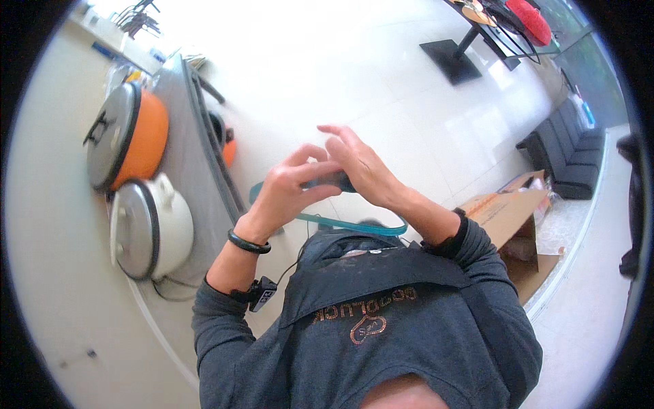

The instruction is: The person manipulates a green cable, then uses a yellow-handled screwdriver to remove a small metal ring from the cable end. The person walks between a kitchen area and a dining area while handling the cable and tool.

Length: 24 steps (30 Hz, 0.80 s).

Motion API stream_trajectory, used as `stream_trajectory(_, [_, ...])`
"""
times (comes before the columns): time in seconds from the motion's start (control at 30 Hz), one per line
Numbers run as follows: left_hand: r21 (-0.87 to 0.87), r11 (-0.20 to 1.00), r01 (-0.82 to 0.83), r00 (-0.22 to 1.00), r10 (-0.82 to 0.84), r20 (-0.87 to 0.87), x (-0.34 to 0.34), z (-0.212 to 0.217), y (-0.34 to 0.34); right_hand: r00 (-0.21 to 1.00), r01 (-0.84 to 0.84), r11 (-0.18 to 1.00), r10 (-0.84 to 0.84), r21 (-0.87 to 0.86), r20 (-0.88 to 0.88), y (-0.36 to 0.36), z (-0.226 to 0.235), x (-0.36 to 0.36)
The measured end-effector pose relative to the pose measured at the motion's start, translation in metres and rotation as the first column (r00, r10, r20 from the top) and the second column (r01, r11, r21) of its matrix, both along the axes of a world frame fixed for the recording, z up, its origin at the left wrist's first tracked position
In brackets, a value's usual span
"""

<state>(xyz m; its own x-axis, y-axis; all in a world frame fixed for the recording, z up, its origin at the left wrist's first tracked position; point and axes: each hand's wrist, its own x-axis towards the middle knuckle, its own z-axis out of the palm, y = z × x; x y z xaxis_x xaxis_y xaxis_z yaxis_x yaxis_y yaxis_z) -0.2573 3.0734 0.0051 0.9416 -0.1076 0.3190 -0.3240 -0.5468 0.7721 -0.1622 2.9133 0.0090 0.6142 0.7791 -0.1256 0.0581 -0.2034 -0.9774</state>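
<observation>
In front of my chest, my left hand (289, 184) curls its fingers and thumb around a small dark object (330, 180). From the other side my right hand (364, 167) meets it, thumb and fingers bent over its top and one finger stretched out. My fingers cover most of the object, so its kind is hidden. A teal band (354, 223) loops below my hands, passing beneath both wrists. Where the band joins the dark object cannot be made out. A dark bracelet (248, 243) circles my left wrist, with a small black device (263, 294) strapped behind it.
On the left, an orange lidded pot (146, 133) and a white lidded pot (174, 228) stand on a grey bench (182, 129). An opened cardboard box (504, 218) lies at right, near black seating (565, 150). A black-based table (453, 61) stands far right.
</observation>
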Motion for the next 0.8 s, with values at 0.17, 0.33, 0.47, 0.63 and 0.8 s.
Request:
stream_trajectory(0.17, [0.069, 0.997, 0.029, 0.997, -0.034, 0.076, 0.162, -0.005, 0.112, 0.991, 0.047, 0.999, -0.046, -0.001, 0.128, 0.112, -0.010, 0.161])
stream_trajectory(0.33, [0.146, 0.986, -0.086, 0.992, 0.071, 0.109, 0.316, -0.019, 0.228, 0.980, -0.091, 0.993, 0.103, -0.079, 0.172, 0.248, -0.030, 0.330])
stream_trajectory(0.47, [0.229, 0.938, -0.261, 0.965, 0.254, 0.058, 0.417, 0.000, 0.329, 0.940, -0.216, 0.973, 0.230, -0.082, 0.253, 0.375, -0.018, 0.452])
stream_trajectory(0.63, [0.322, 0.842, -0.432, 0.901, 0.421, 0.108, 0.527, 0.001, 0.469, 0.868, -0.410, 0.911, 0.405, -0.047, 0.287, 0.537, -0.018, 0.581])
stream_trajectory(0.8, [0.271, 0.870, -0.412, 0.911, 0.403, 0.089, 0.662, -0.009, 0.633, 0.862, -0.461, 0.887, 0.452, -0.014, 0.228, 0.692, -0.027, 0.718])
